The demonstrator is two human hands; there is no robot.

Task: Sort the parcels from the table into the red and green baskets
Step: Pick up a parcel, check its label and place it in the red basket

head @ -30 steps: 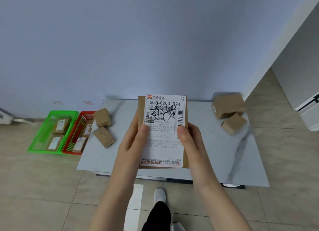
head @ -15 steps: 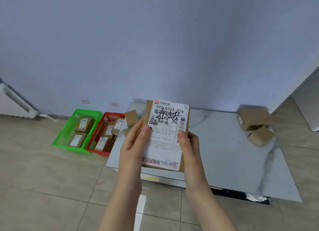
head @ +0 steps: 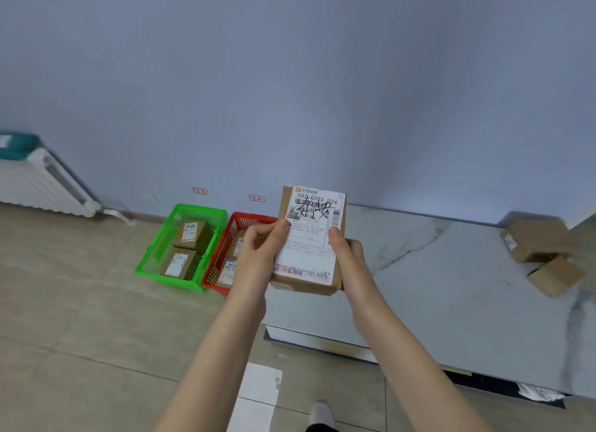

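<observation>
I hold a brown cardboard parcel (head: pixel 311 241) with a large white shipping label facing me. My left hand (head: pixel 258 254) grips its left edge, thumb on the label. My right hand (head: pixel 346 254) grips its right edge the same way. The parcel hangs above the left end of the marble table (head: pixel 435 270), beside the red basket (head: pixel 232 238). The green basket (head: pixel 180 225) stands to the left of the red one on the floor. Both baskets hold labelled parcels. Two more brown parcels (head: pixel 541 254) lie at the table's far right.
A white radiator (head: pixel 42 186) runs along the wall at the far left. Two small red labels (head: pixel 225 194) are stuck on the wall above the baskets. Tiled floor spreads left of the table, and my shoe (head: pixel 319 412) shows at the bottom.
My view has swung left and the parcel moved with both hands toward the baskets. The two small parcels at the table's left end are now hidden behind the held parcel and my hands.
</observation>
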